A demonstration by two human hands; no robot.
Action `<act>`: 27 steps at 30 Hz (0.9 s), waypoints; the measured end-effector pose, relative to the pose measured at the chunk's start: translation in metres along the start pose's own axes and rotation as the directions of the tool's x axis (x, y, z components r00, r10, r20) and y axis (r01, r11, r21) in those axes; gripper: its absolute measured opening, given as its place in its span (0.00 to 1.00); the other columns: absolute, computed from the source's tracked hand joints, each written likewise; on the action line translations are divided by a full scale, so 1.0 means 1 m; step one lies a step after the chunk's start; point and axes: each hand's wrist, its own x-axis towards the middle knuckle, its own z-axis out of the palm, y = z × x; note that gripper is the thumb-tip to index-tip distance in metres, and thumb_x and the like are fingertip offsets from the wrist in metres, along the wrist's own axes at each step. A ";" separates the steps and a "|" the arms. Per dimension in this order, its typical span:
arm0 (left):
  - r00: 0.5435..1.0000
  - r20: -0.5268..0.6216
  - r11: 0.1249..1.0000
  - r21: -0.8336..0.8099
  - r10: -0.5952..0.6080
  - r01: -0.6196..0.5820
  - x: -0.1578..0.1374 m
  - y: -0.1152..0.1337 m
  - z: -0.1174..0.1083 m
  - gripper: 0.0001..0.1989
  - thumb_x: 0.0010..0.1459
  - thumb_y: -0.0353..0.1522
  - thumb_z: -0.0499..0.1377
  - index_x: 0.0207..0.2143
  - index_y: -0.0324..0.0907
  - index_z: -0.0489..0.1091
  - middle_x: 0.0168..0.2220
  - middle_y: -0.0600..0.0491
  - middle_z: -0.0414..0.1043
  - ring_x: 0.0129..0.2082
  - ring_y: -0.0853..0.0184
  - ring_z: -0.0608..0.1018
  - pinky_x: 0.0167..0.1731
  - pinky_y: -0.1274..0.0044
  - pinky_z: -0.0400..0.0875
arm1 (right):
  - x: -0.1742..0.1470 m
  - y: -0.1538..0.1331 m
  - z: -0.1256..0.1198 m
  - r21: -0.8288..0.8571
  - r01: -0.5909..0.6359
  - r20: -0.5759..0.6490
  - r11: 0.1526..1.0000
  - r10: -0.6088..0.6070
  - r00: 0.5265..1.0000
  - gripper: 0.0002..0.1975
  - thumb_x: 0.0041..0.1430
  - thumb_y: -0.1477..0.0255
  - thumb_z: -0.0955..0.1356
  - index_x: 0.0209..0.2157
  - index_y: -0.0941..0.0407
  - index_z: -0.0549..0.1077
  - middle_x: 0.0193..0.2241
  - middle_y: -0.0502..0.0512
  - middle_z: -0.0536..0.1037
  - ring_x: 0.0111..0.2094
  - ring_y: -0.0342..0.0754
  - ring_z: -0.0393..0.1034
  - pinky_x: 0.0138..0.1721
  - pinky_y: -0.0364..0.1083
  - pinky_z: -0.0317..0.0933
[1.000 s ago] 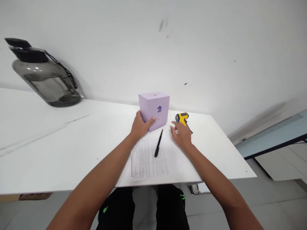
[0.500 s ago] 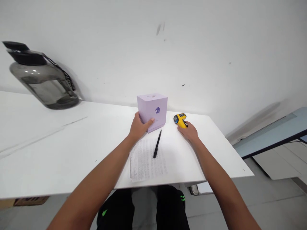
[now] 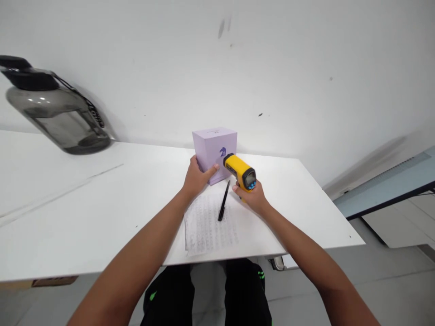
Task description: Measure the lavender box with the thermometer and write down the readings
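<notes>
A lilac box (image 3: 206, 154) with a dark horse-head mark stands on the white table, near the wall. My left hand (image 3: 198, 177) grips its lower left corner, thumb across the front face. In my right hand (image 3: 252, 195) is a yellow and black infrared thermometer (image 3: 240, 170), held by its handle above the table. Its nose points at the front of the box and covers part of it; its small screen faces back toward me. Below the box, a black pen (image 3: 223, 202) lies on a sheet of paper (image 3: 207, 231) covered in writing.
A large grey see-through water bottle (image 3: 64, 115) with a black lid stands at the back left of the white table (image 3: 84, 213). The wall (image 3: 288, 68) rises right behind the table. Beyond the table's right edge is a pale blue panel (image 3: 390, 185).
My right hand has lifted the thermometer off the table and swung it left, turning its nose toward the box. My left hand stays on the box.
</notes>
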 end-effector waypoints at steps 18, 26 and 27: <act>0.999 0.021 0.992 0.127 0.024 -0.027 0.000 -0.005 0.000 0.41 0.44 0.50 0.68 0.55 0.44 0.58 0.55 0.43 0.67 0.51 0.55 0.74 0.46 0.64 0.72 | 0.007 0.019 0.007 0.125 -0.028 0.006 0.992 0.027 1.000 0.15 0.47 0.62 0.76 0.31 0.56 0.73 0.25 0.48 0.71 0.28 0.44 0.63 0.33 0.47 0.61; 0.996 0.057 0.984 0.163 0.067 -0.075 -0.004 0.000 -0.001 0.42 0.42 0.51 0.69 0.55 0.44 0.58 0.56 0.42 0.66 0.53 0.53 0.74 0.46 0.63 0.72 | 0.009 0.020 0.006 0.166 -0.046 0.024 0.985 0.043 0.999 0.15 0.48 0.62 0.76 0.33 0.56 0.74 0.26 0.48 0.71 0.28 0.44 0.64 0.34 0.47 0.61; 0.996 0.058 0.982 0.171 0.066 -0.075 -0.004 0.001 -0.001 0.43 0.42 0.51 0.69 0.55 0.44 0.58 0.56 0.42 0.66 0.53 0.53 0.74 0.46 0.63 0.72 | 0.009 0.019 0.006 0.163 -0.045 0.025 0.986 0.042 0.999 0.15 0.48 0.62 0.76 0.33 0.56 0.74 0.27 0.48 0.71 0.28 0.44 0.64 0.34 0.47 0.61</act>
